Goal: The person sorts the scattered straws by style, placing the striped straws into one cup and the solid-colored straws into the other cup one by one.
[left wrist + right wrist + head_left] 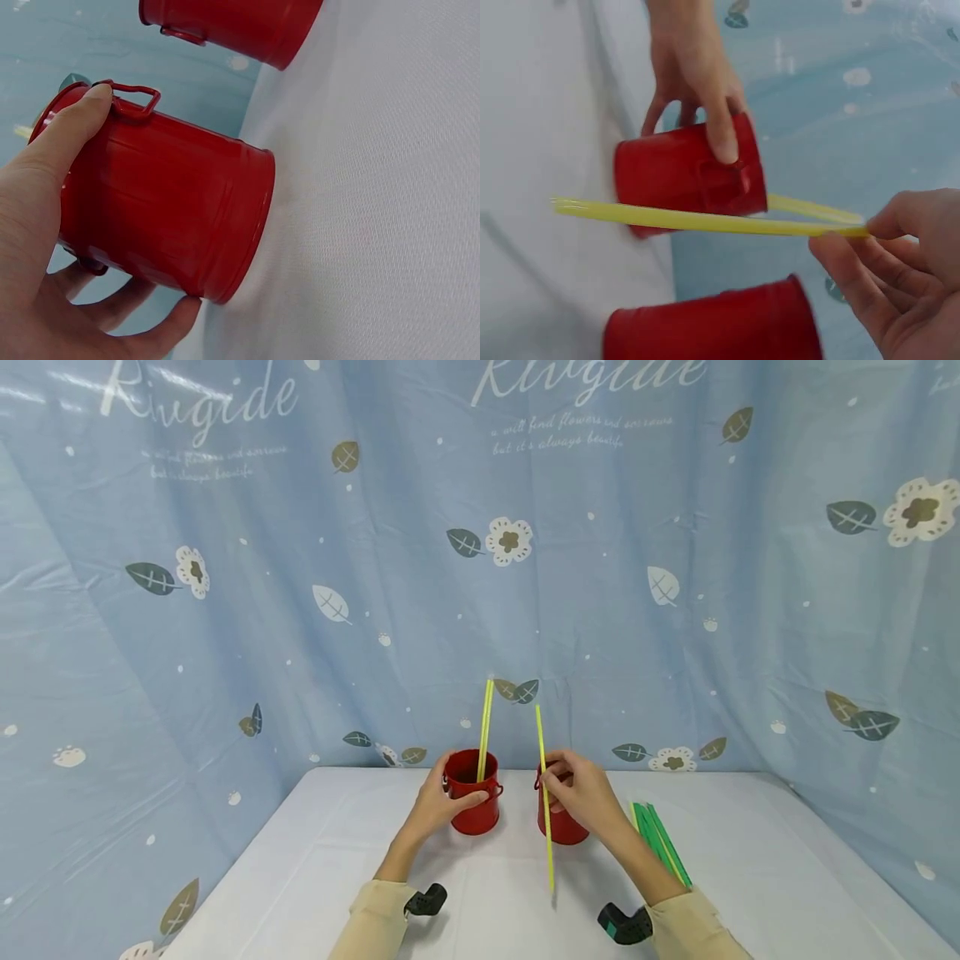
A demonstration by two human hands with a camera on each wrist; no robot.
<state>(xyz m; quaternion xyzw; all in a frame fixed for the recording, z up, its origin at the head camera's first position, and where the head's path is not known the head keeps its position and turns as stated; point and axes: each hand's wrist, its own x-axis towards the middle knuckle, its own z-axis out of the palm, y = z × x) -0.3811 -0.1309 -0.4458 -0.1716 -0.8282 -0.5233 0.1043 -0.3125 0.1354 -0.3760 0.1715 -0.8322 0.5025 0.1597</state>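
My left hand (438,803) grips the left red bucket (476,820), thumb by the near rim and handle ear, fingers round the far side. In the left wrist view this bucket (165,202) shows its smooth side wall. Yellow straws (485,727) lean upright out of it. My right hand (585,792) pinches one long yellow straw (547,835) between thumb and fingertips, its lower end hanging in front of the right red bucket (567,832). The right wrist view shows the pinched straw (682,220) crossing in front of the left bucket, outside both buckets.
A bundle of green and yellow straws (660,842) lies on the white table (750,877), partly behind my right forearm. Black wrist devices (426,900) sit by both sleeves. Behind the table hangs a blue patterned curtain (420,610).
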